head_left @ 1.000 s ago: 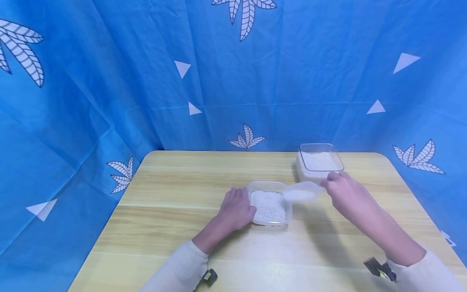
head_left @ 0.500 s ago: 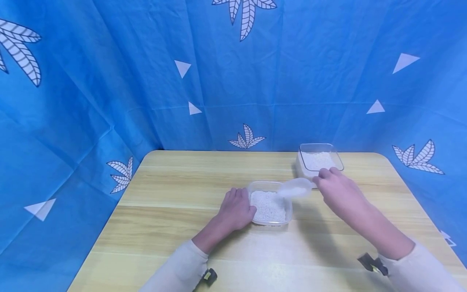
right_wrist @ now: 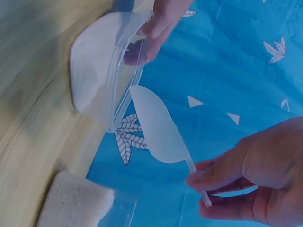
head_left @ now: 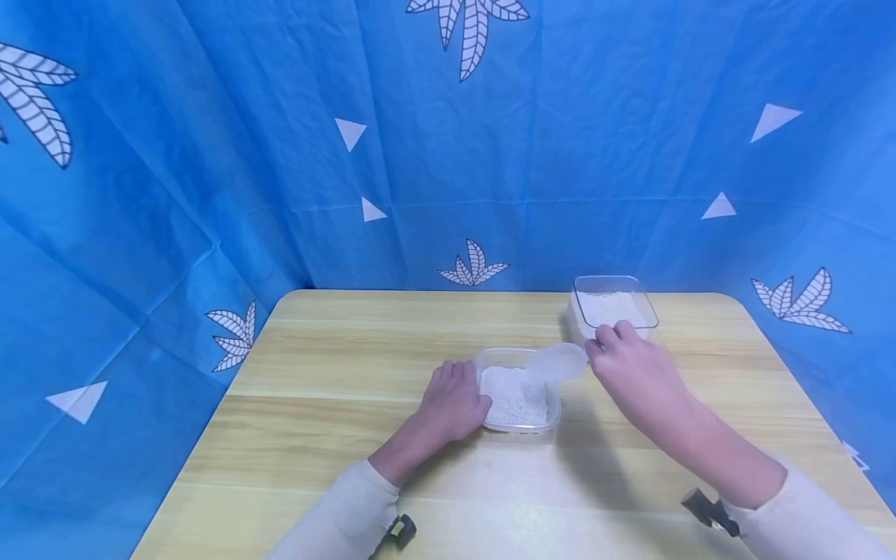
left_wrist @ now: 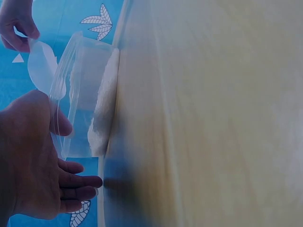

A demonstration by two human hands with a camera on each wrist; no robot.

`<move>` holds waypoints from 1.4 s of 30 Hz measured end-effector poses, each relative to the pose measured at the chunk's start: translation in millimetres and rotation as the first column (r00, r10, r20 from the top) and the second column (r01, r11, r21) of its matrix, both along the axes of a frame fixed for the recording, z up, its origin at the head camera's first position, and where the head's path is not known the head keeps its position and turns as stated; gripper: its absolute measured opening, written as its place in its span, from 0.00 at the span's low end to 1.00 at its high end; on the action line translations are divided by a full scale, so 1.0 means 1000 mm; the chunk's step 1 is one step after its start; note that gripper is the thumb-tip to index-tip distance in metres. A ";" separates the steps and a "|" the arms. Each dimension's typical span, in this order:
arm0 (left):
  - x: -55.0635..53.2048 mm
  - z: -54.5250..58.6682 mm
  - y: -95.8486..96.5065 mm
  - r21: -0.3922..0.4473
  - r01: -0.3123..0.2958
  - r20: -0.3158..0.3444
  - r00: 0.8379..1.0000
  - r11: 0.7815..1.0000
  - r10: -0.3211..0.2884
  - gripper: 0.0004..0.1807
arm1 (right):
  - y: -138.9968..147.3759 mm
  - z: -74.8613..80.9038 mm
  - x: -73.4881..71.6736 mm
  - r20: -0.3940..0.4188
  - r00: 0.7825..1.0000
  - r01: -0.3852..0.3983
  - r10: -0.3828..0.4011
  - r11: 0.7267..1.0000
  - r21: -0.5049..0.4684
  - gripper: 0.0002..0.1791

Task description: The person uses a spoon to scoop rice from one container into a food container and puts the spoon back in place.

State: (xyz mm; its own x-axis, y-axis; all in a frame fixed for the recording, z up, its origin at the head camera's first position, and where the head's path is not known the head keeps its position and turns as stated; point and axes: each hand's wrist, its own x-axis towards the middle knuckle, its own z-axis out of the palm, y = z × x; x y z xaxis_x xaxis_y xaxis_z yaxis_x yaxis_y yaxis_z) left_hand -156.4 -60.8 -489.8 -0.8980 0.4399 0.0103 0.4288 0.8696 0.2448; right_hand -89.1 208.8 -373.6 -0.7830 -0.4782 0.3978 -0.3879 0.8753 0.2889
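Observation:
A clear plastic container (head_left: 521, 427) of white grainy stuff stands mid-table. My left hand (head_left: 451, 400) holds its left side; in the left wrist view the thumb (left_wrist: 61, 125) hooks over the rim while the other fingers lie outside. My right hand (head_left: 640, 381) pinches the thin handle of a translucent white scoop (head_left: 558, 362) between thumb and fingers. The scoop's bowl hangs over the container's right rim, tipped, as the right wrist view shows its broad side (right_wrist: 158, 127). A whitish blur shows below the bowl, above the grains.
A second clear box (head_left: 575, 311), partly full of the same white stuff, stands at the back right, just beyond my right hand. Wood-grain table (head_left: 315, 373) spreads to the left. A blue patterned cloth (head_left: 448, 155) hangs behind the table.
My right hand has moved left, carrying the scoop from beside the container to over its right part, and the bowl has tipped. The left hand and both containers have stayed put.

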 end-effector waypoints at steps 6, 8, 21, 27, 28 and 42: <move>0.000 0.002 0.000 0.009 -0.002 0.004 1.000 1.000 0.002 0.16 | 0.000 0.003 0.000 -0.121 0.990 -0.061 0.067 0.997 0.052 0.18; 0.000 0.003 0.000 0.012 -0.004 0.003 1.000 1.000 0.004 0.16 | 0.003 0.004 -0.002 -0.160 0.983 -0.084 0.093 0.994 0.064 0.19; 0.001 0.001 0.001 0.000 -0.017 0.008 1.000 1.000 0.017 0.18 | 0.042 0.021 -0.017 -0.129 0.991 -0.028 0.017 0.997 -0.079 0.20; 0.002 0.002 0.001 0.011 -0.016 0.008 1.000 1.000 0.016 0.17 | 0.063 0.026 -0.027 -0.127 0.992 0.011 -0.026 0.993 -0.116 0.19; 0.002 0.002 0.001 0.014 -0.015 0.006 1.000 1.000 0.015 0.17 | 0.066 0.026 -0.028 -0.123 0.992 0.017 -0.031 0.993 -0.117 0.19; 0.002 0.001 0.001 0.012 -0.012 -0.002 1.000 1.000 0.012 0.16 | 0.097 0.028 -0.051 -0.018 0.989 0.143 -0.146 0.985 -0.100 0.16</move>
